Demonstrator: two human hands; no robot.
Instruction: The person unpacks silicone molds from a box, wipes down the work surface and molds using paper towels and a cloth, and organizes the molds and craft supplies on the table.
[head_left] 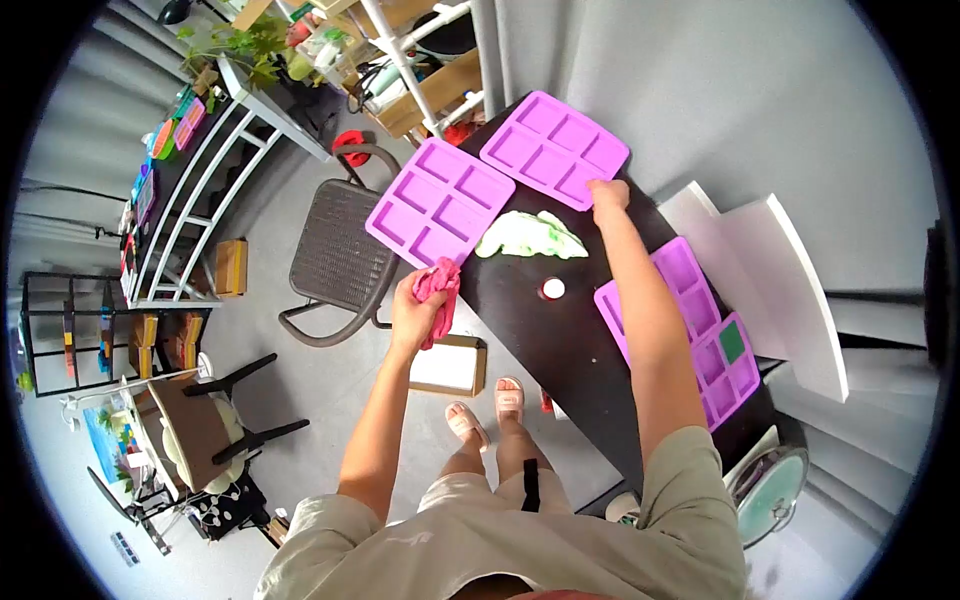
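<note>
My left hand (408, 318) is closed round a crumpled pink cloth (440, 290), held just off the table's left edge. At the far end, my right hand (608, 200) grips the near corner of a purple mold (540, 158) with square cavities. A second purple mold (432, 206) lies to its left, overhanging the table edge. Between the two molds and me is a crumpled white and green piece (528, 236), whose material I cannot make out. My right forearm partly covers more purple molding (682, 275) on the right, where one cavity has a green square (732, 342).
A small round container with a white top (552, 289) stands on the black table (545, 335). A brown chair (345, 245) is at the left, near an open cardboard box (448, 364) on the floor. White panels (775, 270) lean behind the table's right side.
</note>
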